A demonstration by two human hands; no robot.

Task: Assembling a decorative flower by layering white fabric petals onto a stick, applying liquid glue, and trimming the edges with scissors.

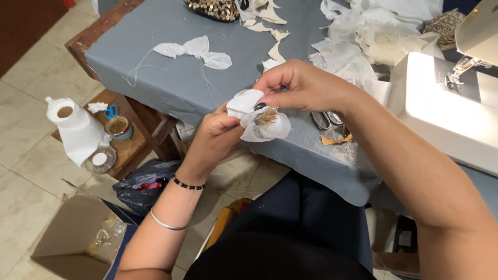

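Dark clothing (289, 263) of the seated person fills the bottom edge, closest to the lens. At far left, an open brown cardboard box (74, 236) sits on the tiled floor. Above it, a low wooden stool (130, 147) carries a white paper towel roll (75, 128), a small clear lidded jar (100, 159), a round bowl (118, 126) and blue-handled scissors (111, 111). A dark plastic bag (145, 183) lies on the floor beside the stool.

Left hand (216, 139), wrist fitted with a black bead bracelet and a thin silver bangle, is pinched shut on the lower left part of a small sheer white fabric piece (260, 121). This fabric piece is held in the air just in front of the near edge of the grey-covered table (168, 76), between both hands, and shows a small brownish tuft at its centre. Right hand (303, 86) is closed on the top of the same fabric piece, fingertips pressed together.

On the table, a white three-petal fabric shape (194, 51) lies left of centre; a gold sequinned dark piece (214, 4) sits at the far edge. Metal scissors (324, 120) lie just behind the right wrist. Loose white fabric scraps (368, 34) are piled further right, beside a lit white sewing machine (460, 103).
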